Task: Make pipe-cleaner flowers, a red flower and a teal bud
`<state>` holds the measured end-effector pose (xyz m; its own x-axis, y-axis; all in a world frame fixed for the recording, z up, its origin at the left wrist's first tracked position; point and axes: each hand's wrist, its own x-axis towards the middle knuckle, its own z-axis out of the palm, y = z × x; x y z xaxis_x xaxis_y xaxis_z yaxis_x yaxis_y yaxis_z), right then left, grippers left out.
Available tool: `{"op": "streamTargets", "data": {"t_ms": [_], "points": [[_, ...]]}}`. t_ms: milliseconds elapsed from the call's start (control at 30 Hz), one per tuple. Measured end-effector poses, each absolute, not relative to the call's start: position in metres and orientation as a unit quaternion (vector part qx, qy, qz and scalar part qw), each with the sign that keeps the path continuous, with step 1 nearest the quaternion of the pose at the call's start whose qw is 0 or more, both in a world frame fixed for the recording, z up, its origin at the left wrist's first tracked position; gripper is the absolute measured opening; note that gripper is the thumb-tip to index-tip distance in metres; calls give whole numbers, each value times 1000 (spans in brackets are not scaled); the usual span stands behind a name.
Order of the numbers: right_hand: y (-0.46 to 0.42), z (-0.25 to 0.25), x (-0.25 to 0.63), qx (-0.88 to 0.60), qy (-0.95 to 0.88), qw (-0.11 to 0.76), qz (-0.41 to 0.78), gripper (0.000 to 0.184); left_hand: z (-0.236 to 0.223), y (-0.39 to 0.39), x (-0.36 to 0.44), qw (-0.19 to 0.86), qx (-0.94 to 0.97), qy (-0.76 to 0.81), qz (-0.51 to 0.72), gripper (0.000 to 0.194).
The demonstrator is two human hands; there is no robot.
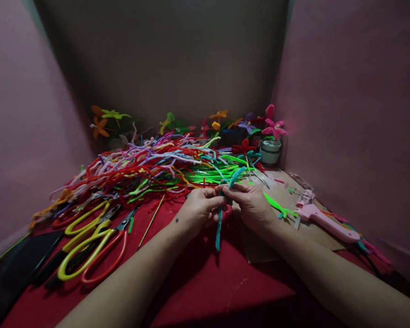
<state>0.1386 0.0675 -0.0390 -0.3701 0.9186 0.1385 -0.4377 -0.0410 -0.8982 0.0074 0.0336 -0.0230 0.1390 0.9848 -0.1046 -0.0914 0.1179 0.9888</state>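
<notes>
The left hand (pixel 203 205) and the right hand (pixel 251 200) meet in one grip, the thumb and fingers of each clamped on a teal pipe cleaner (pixel 219 232). One end hangs straight down below the grip, and a second teal length angles up above it, toward the right. The fingers cover the middle, so how the strands cross there cannot be told. Beneath the grip spreads the red table (pixel 205 282).

Just right of the grip, near the right wrist, lies a bright green leaf-shaped piece (pixel 273 200) on a pale brown board (pixel 289 182). Farther right, a pink glue gun (pixel 328 222) rests with its handle slanting outward. Left of the grip, a thin green stick (pixel 151 221) lies aslant; well beyond it on that side are scissors (pixel 120 228) with one yellow and one red loop, then a flat black object (pixel 23 255).

Just past the grip runs a bundle of bright green stems (pixel 205 175), and a tangled multicoloured pile (pixel 140 159) stretches from there to the left. Past the grip to the right stands a pale pot (pixel 270 152) with a pink flower (pixel 275 129) above it. Farthest left at the back is an orange flower (pixel 100 127).
</notes>
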Motion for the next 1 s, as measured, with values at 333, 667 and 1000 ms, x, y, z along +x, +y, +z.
{"op": "streamTargets", "data": {"t_ms": [333,667,1000], "points": [[71,-31,143,-333,-480,540,606,18,-29,45,-8,607,426,449,498,19],[78,-45,142,-305,-468,479,677,23,-34,48,-12,621,414,433,505,16],[74,-40,143,-310,-444,456,706,16,-34,48,-10,606,423,442,509,17]]}}
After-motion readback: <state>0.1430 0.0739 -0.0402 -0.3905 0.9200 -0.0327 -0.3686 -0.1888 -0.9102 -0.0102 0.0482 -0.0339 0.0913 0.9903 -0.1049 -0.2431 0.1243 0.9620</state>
